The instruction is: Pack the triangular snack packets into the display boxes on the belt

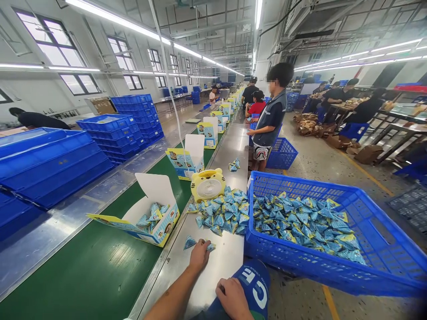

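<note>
Steel ledge [225,258] under fingers | left hand [199,255] touching packet [211,246], grip unclear | right hand [232,297] loosely curled, palm hidden | packet pile [224,211] beyond fingertips

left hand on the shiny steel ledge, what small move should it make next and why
The left hand should perhaps pinch the small blue triangular packet at its fingertips: that packet lies within grasp on the shiny steel ledge, and the open blue-and-yellow cardboard box alongside, on the flat green belt, already holds similar packets and seems to have room.
</note>
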Demonstrator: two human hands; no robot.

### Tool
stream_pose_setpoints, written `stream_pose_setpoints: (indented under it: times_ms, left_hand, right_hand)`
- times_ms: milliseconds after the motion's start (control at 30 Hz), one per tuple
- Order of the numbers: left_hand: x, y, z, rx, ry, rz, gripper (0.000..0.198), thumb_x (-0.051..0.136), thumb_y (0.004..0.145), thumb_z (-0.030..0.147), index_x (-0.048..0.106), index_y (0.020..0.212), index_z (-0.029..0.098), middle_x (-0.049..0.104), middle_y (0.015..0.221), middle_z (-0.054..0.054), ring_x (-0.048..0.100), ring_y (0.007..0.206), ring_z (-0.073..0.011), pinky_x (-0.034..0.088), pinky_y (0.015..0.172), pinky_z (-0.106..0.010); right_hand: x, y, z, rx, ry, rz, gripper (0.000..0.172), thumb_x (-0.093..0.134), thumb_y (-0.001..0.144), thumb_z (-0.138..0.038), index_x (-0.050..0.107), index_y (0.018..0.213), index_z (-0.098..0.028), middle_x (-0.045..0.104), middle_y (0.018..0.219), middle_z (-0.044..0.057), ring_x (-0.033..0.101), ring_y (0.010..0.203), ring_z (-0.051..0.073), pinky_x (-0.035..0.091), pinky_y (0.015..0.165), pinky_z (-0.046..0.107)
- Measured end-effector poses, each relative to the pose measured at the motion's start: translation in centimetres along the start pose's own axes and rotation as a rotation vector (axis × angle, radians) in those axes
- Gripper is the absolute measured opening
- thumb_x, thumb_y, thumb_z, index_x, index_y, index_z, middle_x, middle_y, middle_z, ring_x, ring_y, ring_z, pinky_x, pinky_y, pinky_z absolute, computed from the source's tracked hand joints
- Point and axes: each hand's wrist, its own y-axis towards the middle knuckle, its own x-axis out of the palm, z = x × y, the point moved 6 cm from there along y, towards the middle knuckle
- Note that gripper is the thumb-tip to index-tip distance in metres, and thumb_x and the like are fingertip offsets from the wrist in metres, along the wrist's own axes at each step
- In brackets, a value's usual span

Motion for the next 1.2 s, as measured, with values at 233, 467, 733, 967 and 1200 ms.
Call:
stream_pose_setpoints:
  times_ms: [233,467,733,967,1200]
  left_hand:
    - [1.0,-3.9,-4.3,0.100,-0.286,0.119,0.046,0.047,0.099,0.026,0.066,0.140,0.026,0.059,0.147,-0.015,0.067,0.122,-0.0252,0.057,0.108,-0.041]
    - [1.2,-4.9,-4.7,-0.057,-0.008,-0.037,0.060,0.050,0.091,0.015,0.060,0.149,0.030,0.060,0.147,-0.010,0.066,0.124,-0.0238,0.053,0.107,-0.035]
    - [0.8,-4.6,-6.8,-0.075,0.125,0.155,0.065,0.041,0.092,0.012,0.057,0.154,0.024,0.059,0.155,-0.012,0.053,0.142,-0.0328,0.046,0.116,-0.048]
    - [-0.4,-5.3,-11.1,-0.140,0.037,0.390,0.065,0.049,0.097,0.027,0.046,0.161,0.024,0.039,0.168,-0.016,0.040,0.155,-0.0358,0.037,0.128,-0.051]
    - [-2.5,-2.6,-12.1,0.029,-0.149,0.283,0.052,0.047,0.101,0.035,0.058,0.148,0.018,0.061,0.144,-0.016,0.057,0.136,-0.0293,0.046,0.122,-0.049]
  right_hand:
    - [-0.1,-0.1,-0.1,-0.004,-0.005,-0.005,0.032,0.045,0.095,-0.028,0.077,0.095,-0.021,0.080,0.099,0.009,0.067,0.103,0.025,0.041,0.105,0.041]
    - [0.2,0.1,0.3,-0.011,0.010,-0.003,0.032,0.046,0.095,-0.030,0.076,0.095,-0.021,0.079,0.098,0.008,0.066,0.102,0.025,0.041,0.103,0.041]
    - [-0.6,-0.4,-0.3,-0.005,0.040,-0.022,0.033,0.044,0.095,-0.029,0.075,0.093,-0.020,0.078,0.096,0.008,0.066,0.098,0.025,0.042,0.101,0.042]
    - [-0.6,-0.2,-0.2,-0.008,0.040,-0.027,0.032,0.044,0.095,-0.030,0.074,0.091,-0.021,0.077,0.094,0.008,0.065,0.096,0.025,0.042,0.101,0.043]
    - [-0.7,-0.3,-0.2,0.003,0.038,-0.012,0.032,0.044,0.094,-0.030,0.075,0.092,-0.021,0.077,0.095,0.008,0.065,0.099,0.026,0.042,0.100,0.042]
